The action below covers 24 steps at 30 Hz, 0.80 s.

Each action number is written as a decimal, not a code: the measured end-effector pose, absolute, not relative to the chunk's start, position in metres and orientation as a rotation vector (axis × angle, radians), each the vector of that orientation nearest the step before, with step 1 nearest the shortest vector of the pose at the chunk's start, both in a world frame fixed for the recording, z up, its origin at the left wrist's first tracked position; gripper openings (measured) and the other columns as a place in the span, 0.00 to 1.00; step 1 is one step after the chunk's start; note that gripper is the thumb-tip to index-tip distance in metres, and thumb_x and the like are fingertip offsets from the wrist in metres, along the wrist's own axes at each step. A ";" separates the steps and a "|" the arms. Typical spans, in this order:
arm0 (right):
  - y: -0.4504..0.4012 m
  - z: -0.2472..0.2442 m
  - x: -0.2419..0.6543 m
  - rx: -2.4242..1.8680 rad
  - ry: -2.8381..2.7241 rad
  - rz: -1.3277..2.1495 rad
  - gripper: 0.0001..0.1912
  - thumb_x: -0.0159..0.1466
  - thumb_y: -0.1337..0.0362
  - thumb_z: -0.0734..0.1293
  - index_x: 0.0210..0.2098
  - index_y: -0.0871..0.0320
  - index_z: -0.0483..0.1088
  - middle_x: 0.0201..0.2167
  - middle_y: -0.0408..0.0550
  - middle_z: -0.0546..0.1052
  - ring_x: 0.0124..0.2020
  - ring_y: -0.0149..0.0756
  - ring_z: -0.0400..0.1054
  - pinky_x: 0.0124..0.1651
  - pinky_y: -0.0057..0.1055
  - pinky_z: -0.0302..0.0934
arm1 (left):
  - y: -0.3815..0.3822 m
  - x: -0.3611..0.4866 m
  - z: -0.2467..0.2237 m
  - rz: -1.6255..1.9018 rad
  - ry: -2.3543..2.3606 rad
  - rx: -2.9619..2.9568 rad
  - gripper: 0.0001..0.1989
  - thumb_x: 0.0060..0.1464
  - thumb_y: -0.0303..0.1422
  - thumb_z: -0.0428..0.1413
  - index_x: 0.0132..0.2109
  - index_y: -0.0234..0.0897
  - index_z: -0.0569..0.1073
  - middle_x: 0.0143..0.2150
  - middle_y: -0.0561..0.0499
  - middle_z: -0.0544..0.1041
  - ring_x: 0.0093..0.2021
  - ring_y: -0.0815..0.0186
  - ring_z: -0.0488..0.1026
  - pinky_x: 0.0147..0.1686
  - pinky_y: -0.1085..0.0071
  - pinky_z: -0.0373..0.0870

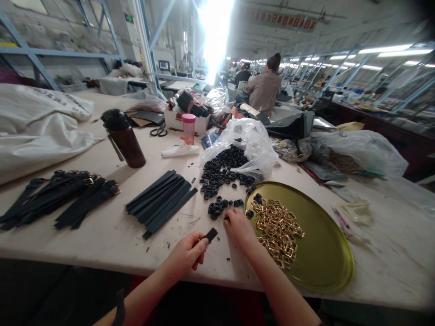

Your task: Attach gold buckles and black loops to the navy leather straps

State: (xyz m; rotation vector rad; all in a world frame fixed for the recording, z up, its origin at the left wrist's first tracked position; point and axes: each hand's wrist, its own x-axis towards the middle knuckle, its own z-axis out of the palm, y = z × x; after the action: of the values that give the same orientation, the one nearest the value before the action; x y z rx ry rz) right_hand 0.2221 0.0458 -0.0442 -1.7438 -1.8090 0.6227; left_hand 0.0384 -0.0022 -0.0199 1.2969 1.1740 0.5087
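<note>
My left hand (185, 256) pinches a short black strap piece (211, 235) above the table's front edge. My right hand (239, 228) rests on the table, its fingertips curled down beside a small heap of black rubber loops (216, 209); whether they grip one is hidden. A larger spread of these loops (220, 170) lies further back. To the right of that hand, a round brass-coloured tray (321, 253) holds a pile of gold metal buckles (277, 233). Long black strips (161, 203) lie left of the loops.
Black straps with gold buckles (57, 201) lie at the left. A dark bottle (123, 138), scissors (158, 132), a pink-lidded cup (188, 128), a box of black pieces (186, 113) and plastic bags (244, 147) crowd the table. A seated co-worker (263, 88) is beyond it.
</note>
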 end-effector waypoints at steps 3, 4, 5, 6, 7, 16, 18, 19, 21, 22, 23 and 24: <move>0.036 -0.046 0.222 -1.734 -1.811 0.656 0.07 0.50 0.75 0.63 0.25 0.57 0.65 0.29 0.47 0.66 0.32 0.38 0.61 0.38 0.34 0.54 | -0.003 0.037 -0.022 0.484 1.216 1.330 0.15 0.53 0.45 0.44 0.29 0.36 0.61 0.15 0.61 0.61 0.14 0.75 0.55 0.16 0.78 0.52; 0.032 -0.046 0.223 -1.727 -1.807 0.672 0.08 0.49 0.76 0.63 0.25 0.56 0.64 0.29 0.46 0.66 0.32 0.38 0.60 0.38 0.34 0.54 | -0.003 0.039 -0.022 0.485 1.226 1.347 0.16 0.53 0.45 0.44 0.29 0.36 0.62 0.15 0.61 0.61 0.15 0.74 0.55 0.17 0.78 0.53; 0.028 -0.046 0.223 -1.717 -1.800 0.691 0.08 0.49 0.76 0.62 0.25 0.56 0.63 0.29 0.46 0.66 0.32 0.38 0.60 0.39 0.34 0.54 | -0.003 0.040 -0.022 0.491 1.236 1.372 0.16 0.53 0.45 0.44 0.29 0.36 0.62 0.15 0.61 0.61 0.15 0.74 0.56 0.17 0.77 0.53; 0.025 -0.045 0.223 -1.706 -1.790 0.712 0.09 0.49 0.76 0.62 0.25 0.56 0.63 0.28 0.45 0.65 0.32 0.37 0.60 0.39 0.34 0.54 | -0.003 0.042 -0.022 0.501 1.245 1.405 0.16 0.54 0.44 0.44 0.28 0.37 0.63 0.15 0.60 0.61 0.16 0.73 0.57 0.19 0.77 0.54; 0.022 -0.044 0.223 -1.693 -1.776 0.736 0.08 0.49 0.76 0.62 0.24 0.56 0.62 0.28 0.45 0.65 0.32 0.37 0.60 0.39 0.34 0.54 | -0.003 0.044 -0.021 0.517 1.257 1.443 0.16 0.54 0.44 0.44 0.28 0.37 0.63 0.16 0.60 0.61 0.17 0.72 0.58 0.20 0.76 0.55; -0.003 -0.039 0.205 -1.333 -1.116 1.506 0.13 0.51 0.60 0.68 0.24 0.58 0.59 0.17 0.35 0.62 0.20 0.25 0.56 0.24 0.23 0.50 | -0.004 0.048 -0.016 0.621 1.331 1.581 0.16 0.56 0.43 0.44 0.28 0.37 0.65 0.18 0.59 0.62 0.21 0.71 0.62 0.24 0.76 0.56; -0.008 -0.038 0.202 -1.299 -0.999 1.567 0.13 0.51 0.60 0.69 0.24 0.58 0.61 0.17 0.35 0.64 0.19 0.25 0.57 0.24 0.23 0.49 | -0.004 0.048 -0.016 0.617 1.341 1.607 0.16 0.56 0.42 0.44 0.28 0.37 0.65 0.18 0.59 0.62 0.21 0.71 0.62 0.24 0.76 0.55; -0.009 -0.038 0.202 -1.288 -0.947 1.588 0.13 0.51 0.59 0.70 0.24 0.58 0.62 0.17 0.36 0.65 0.20 0.25 0.58 0.24 0.23 0.50 | -0.004 0.048 -0.015 0.615 1.345 1.624 0.16 0.56 0.42 0.44 0.28 0.37 0.64 0.18 0.59 0.62 0.21 0.71 0.62 0.24 0.76 0.55; -0.011 -0.039 0.201 -1.257 -0.826 1.626 0.14 0.51 0.56 0.70 0.25 0.59 0.64 0.19 0.38 0.68 0.21 0.26 0.60 0.26 0.24 0.53 | -0.004 0.049 -0.014 0.614 1.350 1.648 0.15 0.56 0.41 0.43 0.27 0.37 0.64 0.18 0.59 0.62 0.21 0.71 0.62 0.24 0.76 0.55; -0.011 -0.040 0.201 -1.237 -0.752 1.637 0.15 0.50 0.54 0.70 0.25 0.59 0.65 0.20 0.39 0.69 0.21 0.26 0.61 0.27 0.25 0.55 | -0.005 0.049 -0.014 0.615 1.354 1.654 0.15 0.56 0.41 0.43 0.27 0.37 0.64 0.18 0.59 0.62 0.21 0.71 0.62 0.24 0.76 0.55; -0.011 -0.040 0.200 -1.216 -0.678 1.643 0.16 0.49 0.53 0.70 0.25 0.59 0.66 0.21 0.40 0.70 0.22 0.27 0.62 0.29 0.26 0.57 | -0.005 0.049 -0.013 0.615 1.357 1.659 0.15 0.56 0.40 0.43 0.27 0.37 0.64 0.18 0.59 0.62 0.21 0.71 0.62 0.24 0.76 0.55; -0.011 -0.041 0.200 -1.196 -0.618 1.638 0.16 0.48 0.52 0.70 0.25 0.59 0.66 0.22 0.41 0.70 0.23 0.28 0.63 0.31 0.27 0.58 | -0.006 0.050 -0.013 0.609 1.359 1.664 0.14 0.56 0.40 0.43 0.28 0.37 0.64 0.18 0.59 0.61 0.21 0.71 0.62 0.24 0.76 0.55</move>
State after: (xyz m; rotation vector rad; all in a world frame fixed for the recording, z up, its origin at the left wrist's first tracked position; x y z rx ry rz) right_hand 0.1998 -0.0113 -0.0409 -1.1964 -0.6177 1.6379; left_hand 0.0497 -0.0059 -0.0131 1.6640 1.3594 0.6095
